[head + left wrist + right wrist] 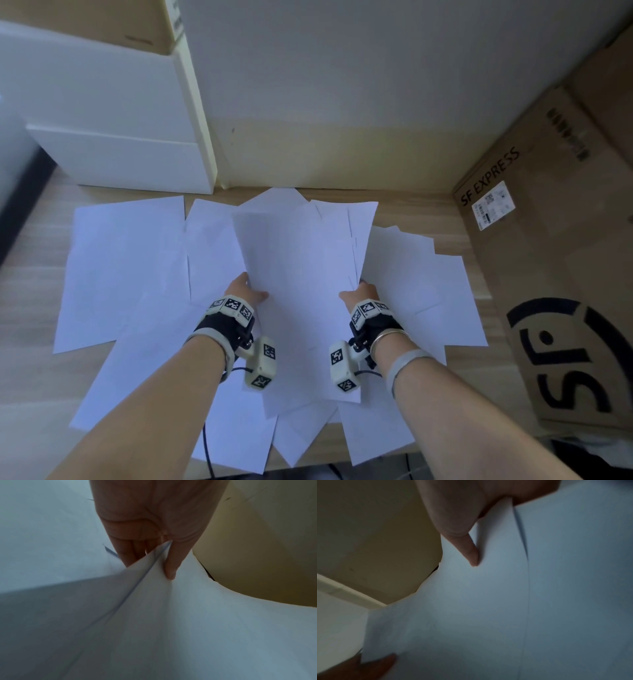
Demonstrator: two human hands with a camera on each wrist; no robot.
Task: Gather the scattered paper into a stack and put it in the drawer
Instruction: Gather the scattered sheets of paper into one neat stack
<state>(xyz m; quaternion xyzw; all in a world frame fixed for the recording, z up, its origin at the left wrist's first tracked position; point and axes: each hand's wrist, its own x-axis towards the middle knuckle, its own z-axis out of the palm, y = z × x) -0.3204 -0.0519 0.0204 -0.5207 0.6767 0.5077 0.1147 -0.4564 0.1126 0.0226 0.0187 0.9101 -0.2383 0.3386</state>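
Observation:
Several white sheets form a loose stack (301, 274) that I hold lifted above the wooden table (30, 274). My left hand (251, 291) pinches its left edge, thumb on top and fingers beneath; the left wrist view shows that thumb (169, 566) pressed on the stack (188, 615). My right hand (356, 294) pinches the right edge, and its thumb (471, 553) lies on the paper (488, 601). More scattered sheets (120, 267) lie spread on the table around and under the stack. A white drawer unit (113, 137) stands at the back left, drawers closed.
A large cardboard box (555, 274) marked SF EXPRESS stands at the right on the table. A white wall (342, 85) runs along the back. Another cardboard box (102, 24) sits on the drawer unit. The table's near edge is at the bottom, with cables hanging.

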